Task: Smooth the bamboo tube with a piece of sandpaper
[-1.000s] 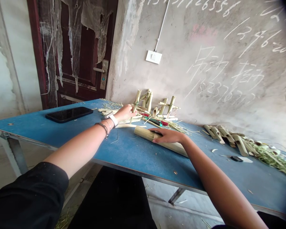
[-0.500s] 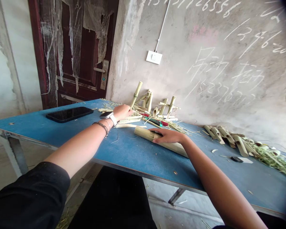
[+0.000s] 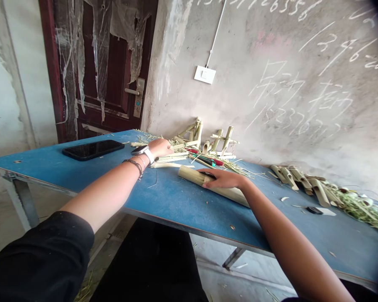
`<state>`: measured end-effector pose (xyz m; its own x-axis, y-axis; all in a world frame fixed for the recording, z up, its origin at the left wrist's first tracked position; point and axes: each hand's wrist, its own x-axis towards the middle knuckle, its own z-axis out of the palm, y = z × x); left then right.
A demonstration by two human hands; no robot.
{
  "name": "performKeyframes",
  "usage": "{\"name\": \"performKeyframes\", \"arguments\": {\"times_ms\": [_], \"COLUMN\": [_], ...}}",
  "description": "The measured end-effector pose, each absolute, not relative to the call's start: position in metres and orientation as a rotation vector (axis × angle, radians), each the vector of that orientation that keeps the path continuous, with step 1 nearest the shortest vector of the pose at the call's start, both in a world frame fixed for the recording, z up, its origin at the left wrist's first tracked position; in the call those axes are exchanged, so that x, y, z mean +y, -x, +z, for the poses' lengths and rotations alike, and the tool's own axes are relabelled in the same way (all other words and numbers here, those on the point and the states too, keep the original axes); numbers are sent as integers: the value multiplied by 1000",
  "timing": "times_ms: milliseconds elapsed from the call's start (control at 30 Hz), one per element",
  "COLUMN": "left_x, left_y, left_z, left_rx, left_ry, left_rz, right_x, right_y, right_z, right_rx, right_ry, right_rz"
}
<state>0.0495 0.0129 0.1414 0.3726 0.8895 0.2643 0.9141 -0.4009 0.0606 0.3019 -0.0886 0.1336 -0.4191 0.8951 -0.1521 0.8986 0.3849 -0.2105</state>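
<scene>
My left hand (image 3: 161,147) reaches across the blue table (image 3: 82,172) into a pile of cut bamboo pieces (image 3: 204,140) by the wall, its fingers closed around a thin bamboo stick (image 3: 184,145) that lies nearly flat. A watch and bracelets sit on that wrist. My right hand (image 3: 222,179) rests on a thick split bamboo section (image 3: 192,176) lying on the table, fingers curled over its top, pressing it down.
A black phone (image 3: 93,149) lies at the table's left. Red and green handled tools (image 3: 204,159) lie among bamboo scraps. More cut bamboo tubes (image 3: 302,180) and green shavings (image 3: 362,207) sit at the right. A dark door stands behind.
My left hand had tilted the thin bamboo stick upright half a second ago; it now holds the stick lowered, nearly flat, and has drawn back slightly. My right hand stays on the thick bamboo.
</scene>
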Motion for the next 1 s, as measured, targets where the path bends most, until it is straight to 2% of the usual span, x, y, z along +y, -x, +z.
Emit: {"name": "performKeyframes", "arguments": {"times_ms": [333, 1000], "left_x": [20, 11], "left_y": [-47, -50], "left_z": [136, 141], "left_rx": [-1638, -1823], "left_ry": [2620, 2461], "left_rz": [-271, -308], "right_x": [-90, -91], "right_y": [-302, -301], "right_z": [134, 136], "right_rx": [2640, 2624], "right_ry": [-1655, -1653], "right_rz": [-404, -400]}}
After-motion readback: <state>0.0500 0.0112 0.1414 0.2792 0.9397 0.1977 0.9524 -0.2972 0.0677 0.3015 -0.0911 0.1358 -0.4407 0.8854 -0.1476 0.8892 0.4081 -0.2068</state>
